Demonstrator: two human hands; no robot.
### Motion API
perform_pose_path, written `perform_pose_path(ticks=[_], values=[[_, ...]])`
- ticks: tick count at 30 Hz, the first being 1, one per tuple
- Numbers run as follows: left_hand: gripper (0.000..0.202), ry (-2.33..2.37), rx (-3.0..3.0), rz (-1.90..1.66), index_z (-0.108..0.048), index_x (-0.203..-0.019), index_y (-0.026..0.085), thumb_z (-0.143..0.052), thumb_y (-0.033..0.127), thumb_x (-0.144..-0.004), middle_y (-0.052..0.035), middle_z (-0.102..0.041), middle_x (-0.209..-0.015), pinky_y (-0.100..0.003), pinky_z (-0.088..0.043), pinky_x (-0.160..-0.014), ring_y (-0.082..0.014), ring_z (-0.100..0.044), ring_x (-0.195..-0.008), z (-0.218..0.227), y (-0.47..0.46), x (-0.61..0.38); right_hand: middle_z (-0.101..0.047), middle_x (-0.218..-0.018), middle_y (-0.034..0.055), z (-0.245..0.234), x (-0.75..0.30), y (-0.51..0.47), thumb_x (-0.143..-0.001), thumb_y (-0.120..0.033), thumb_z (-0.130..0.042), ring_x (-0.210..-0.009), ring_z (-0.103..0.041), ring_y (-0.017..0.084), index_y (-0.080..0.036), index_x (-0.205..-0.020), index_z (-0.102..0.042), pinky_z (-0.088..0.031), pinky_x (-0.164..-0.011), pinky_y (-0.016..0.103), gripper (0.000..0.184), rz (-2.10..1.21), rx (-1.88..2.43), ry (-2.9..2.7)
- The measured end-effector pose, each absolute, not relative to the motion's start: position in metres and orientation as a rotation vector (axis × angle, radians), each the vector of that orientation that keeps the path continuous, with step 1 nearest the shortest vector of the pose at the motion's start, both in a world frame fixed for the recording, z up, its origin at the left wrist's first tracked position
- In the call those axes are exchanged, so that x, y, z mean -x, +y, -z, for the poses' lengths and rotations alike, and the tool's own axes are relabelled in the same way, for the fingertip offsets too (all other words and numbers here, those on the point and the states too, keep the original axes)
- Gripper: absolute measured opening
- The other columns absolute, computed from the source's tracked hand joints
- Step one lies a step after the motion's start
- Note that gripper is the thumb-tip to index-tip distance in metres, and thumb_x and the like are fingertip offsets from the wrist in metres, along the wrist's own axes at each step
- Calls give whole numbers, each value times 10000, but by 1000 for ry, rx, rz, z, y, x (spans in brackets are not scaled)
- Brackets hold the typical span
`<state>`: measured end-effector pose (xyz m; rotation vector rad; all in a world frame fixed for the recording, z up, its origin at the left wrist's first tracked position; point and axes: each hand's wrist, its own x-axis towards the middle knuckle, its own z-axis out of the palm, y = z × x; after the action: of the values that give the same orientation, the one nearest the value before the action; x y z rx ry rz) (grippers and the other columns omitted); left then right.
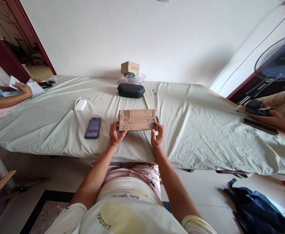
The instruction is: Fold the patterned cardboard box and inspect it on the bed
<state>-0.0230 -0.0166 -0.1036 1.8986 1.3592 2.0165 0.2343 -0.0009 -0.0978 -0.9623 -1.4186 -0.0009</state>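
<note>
In the head view, the cardboard box (137, 120) is at the centre of the frame, over the cloth-covered surface (57, 130). The left hand (116, 134) has its grip on the box's left end, the right hand (158, 135) on its right end, thumbs at the near lower corners; holding both ends probably keeps it level. Whether its underside touches the cloth, I cannot tell. The phone (93, 128) and white device (80, 105) lie left of centre, the black case (131, 90) upper centre, seemingly leaving the hands room.
</note>
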Motion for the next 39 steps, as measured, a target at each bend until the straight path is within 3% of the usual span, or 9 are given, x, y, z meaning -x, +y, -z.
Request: perform_pose_path(ticks=[7,13,18,21,29,35,39], values=[[600,1474,-1932,-1967,-585,-1378,183,-643,627,-978,-150,-667,-1220,-389,-591,-903,-281,-668,-1139,114,-6,23,-668,-1245,148,97,-229,2,-997,-516,-586,-956,-644,253,-234,-1449,-571,-571,-799,410,533,-1,1037,-1466],[612,1603,-1951,-1875,-553,-1427,187,-767,475,-931,-166,-661,-1305,-434,-561,-1065,-303,-653,-1250,123,0,22,-633,-1400,176,101,-228,6,-1013,-471,-556,-1036,-656,260,-242,-1524,-512,-588,-826,405,561,-71,1086,-1483],[657,1693,-1878,-1792,-528,-1471,208,-812,300,-885,-170,-641,-1416,-437,-549,-1108,-314,-637,-1323,130,4,18,-651,-1345,181,102,-229,6,-1026,-457,-532,-985,-659,246,-226,-1530,-506,-599,-814,400,555,-12,1121,-1514],[619,1667,-1852,-1766,-527,-1486,226,-762,238,-914,-157,-637,-1460,-419,-545,-1128,-297,-638,-1347,132,5,18,-662,-1290,170,98,-231,4,-1035,-462,-518,-1067,-664,272,-220,-1521,-521,-597,-928,465,542,137,1144,-1538],[560,1673,-1846,-1697,-552,-1490,203,-698,306,-959,-172,-664,-1442,-482,-522,-1160,-324,-629,-1345,127,4,18,-636,-1438,148,69,-204,-19,-1050,-370,-557,-1366,-580,365,-279,-1565,-525,-423,-1172,602,523,618,1070,-1626],[471,1680,-1765,-1666,-597,-1437,187,-647,259,-975,-194,-665,-1416,-492,-509,-1152,-336,-626,-1344,123,0,17,-530,-1645,86,66,-131,-35,-1041,-431,-597,-1582,-398,325,-328,-1606,-498,-163,-1339,551,583,623,998,-2054],[491,1657,-1749,-1672,-584,-1464,146,-614,216,-979,-219,-690,-1356,-483,-512,-1127,-340,-641,-1301,124,2,18,-509,-1671,87,75,-112,-30,-1056,-454,-554,-1617,-346,320,-334,-1616,-489,-112,-1344,570,577,553,1100,-2174]])
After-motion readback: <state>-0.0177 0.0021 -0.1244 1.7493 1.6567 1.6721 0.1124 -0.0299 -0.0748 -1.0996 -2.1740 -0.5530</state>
